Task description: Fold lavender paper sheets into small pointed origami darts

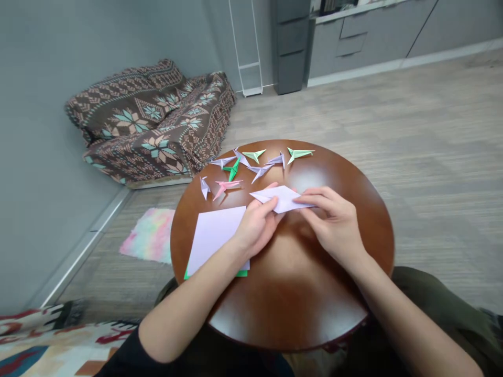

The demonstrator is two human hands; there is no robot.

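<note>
Bare left hand (257, 228) pinches a pale lavender, diamond-shaped folded paper (286, 197) above a round, glossy brown table (283, 309); bare right hand (336, 222) pinches its right point. Beyond lie small lavender, green and pink folded-paper figures (228, 185); square lavender paper sheets (214, 233) lie left.

Room light: soft, moderately bright, cool-toned; its source lies outside the view.
Tabletop (283, 293): whitish glare near the far middle, right edge and near rim.
Right hand (332, 220): dim shadow on the tabletop beneath it.
Held paper (285, 199): bright, its creases faint.
Pink folded paper (227, 186): small shadow beside it.
Floor (432, 157): smeared, fine detail lost.
Cabinets (377, 36): slightly soft, tilted by wide-angle distortion.
Forearms (412, 314): stretched toward the lower edge.
Trousers (436, 298): dark, little detail.
</note>
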